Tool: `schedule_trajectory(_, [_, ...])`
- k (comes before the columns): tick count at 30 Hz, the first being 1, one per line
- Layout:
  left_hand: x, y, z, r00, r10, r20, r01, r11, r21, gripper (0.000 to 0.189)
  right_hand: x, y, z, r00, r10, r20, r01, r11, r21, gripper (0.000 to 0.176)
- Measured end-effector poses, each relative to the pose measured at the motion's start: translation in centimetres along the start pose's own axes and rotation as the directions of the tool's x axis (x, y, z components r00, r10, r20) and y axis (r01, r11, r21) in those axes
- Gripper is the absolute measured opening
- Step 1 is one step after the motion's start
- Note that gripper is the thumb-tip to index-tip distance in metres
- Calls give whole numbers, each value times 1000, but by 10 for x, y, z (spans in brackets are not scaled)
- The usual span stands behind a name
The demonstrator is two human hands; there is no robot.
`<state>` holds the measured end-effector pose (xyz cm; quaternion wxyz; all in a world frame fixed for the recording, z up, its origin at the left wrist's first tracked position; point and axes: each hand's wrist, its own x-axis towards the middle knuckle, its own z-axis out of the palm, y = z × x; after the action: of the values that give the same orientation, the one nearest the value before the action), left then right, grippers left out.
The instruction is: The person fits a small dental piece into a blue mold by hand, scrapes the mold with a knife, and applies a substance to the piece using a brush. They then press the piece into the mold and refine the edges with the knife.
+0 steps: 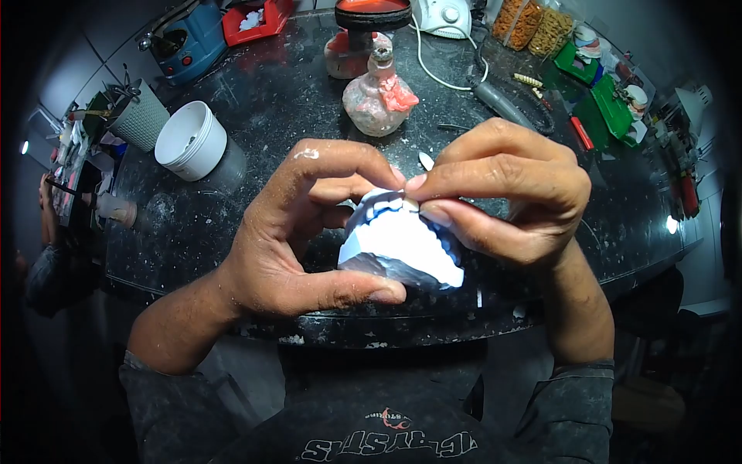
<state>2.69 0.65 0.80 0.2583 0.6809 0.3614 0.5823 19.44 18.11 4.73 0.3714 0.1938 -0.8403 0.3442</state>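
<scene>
A white plaster dental model (394,243) with a row of teeth and blue marking along it is held up over the bench's front edge, brightly lit. My left hand (286,232) is closed round it, thumb along the lower side and fingers at the back. My right hand (510,189) pinches with thumb and forefinger at the front of the tooth row, touching the model. Whatever lies between those fingertips, if anything, is too small to make out. Just behind the fingers, a small white oval piece (426,161) shows.
On the dark bench (286,116) stand a pink-smeared burner flask (379,100), a white tub (192,143), a tool cup (139,116) and a blue machine (182,46). A corded handpiece (506,104) and green trays (610,108) are right. Another person's arm (48,209) shows far left.
</scene>
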Motion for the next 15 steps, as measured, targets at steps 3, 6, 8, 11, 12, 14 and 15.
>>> schedule_trajectory(3, [-1,-1,-1,1000,8,6,-8,1000,6,79,1,0,0,1000,-1,1,1,1000,-3,23])
schedule_trajectory(6, [-1,-3,-1,1000,20,12,-20,1000,15,78,1,0,0,1000,-2,5,2,1000,2,23])
schedule_trajectory(8, [-1,-3,-1,999,33,8,-33,999,25,77,1,-1,-1,1000,6,5,-6,1000,0,23])
schedule_trajectory(11, [-2,-3,1,1000,8,-16,-8,1000,-3,74,1,0,-1,1000,5,8,-5,1000,-5,23])
schedule_trajectory(12, [-3,-3,1,1000,4,-20,-4,1000,-7,73,1,0,-1,1000,-4,11,4,1000,-9,23])
schedule_trajectory(14, [-3,-3,1,1000,0,-24,0,1000,-12,72,1,1,-1,1000,-5,9,5,1000,-5,23])
schedule_trajectory(15, [-3,-3,1,1000,-3,-22,2,1000,-17,72,1,1,0,1000,-6,7,6,1000,-1,23])
